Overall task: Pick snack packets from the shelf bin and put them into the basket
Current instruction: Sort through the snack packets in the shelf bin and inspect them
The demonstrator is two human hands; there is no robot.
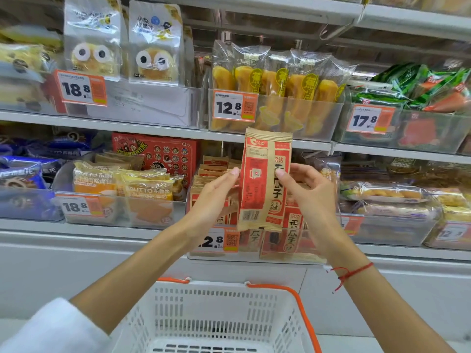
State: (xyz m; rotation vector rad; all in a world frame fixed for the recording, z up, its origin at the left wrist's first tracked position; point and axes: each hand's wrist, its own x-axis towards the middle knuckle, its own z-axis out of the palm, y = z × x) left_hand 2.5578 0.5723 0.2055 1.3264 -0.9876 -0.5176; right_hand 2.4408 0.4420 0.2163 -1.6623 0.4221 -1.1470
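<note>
The pick looked done, the drop not yet made: the next move called for lowering the packet toward 6 o'clock. The left hand [219, 189] pinched the snack packet [265, 179] at its 9 o'clock edge; the right hand [311, 197] pinched its 3 o'clock edge, upright before the shelf bin [254, 253], above the basket [219, 317].

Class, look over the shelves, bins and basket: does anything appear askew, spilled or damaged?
Nothing stands out. Both hands, left and right, hold one snack packet upright before its shelf bin; the basket below looks intact.
</note>
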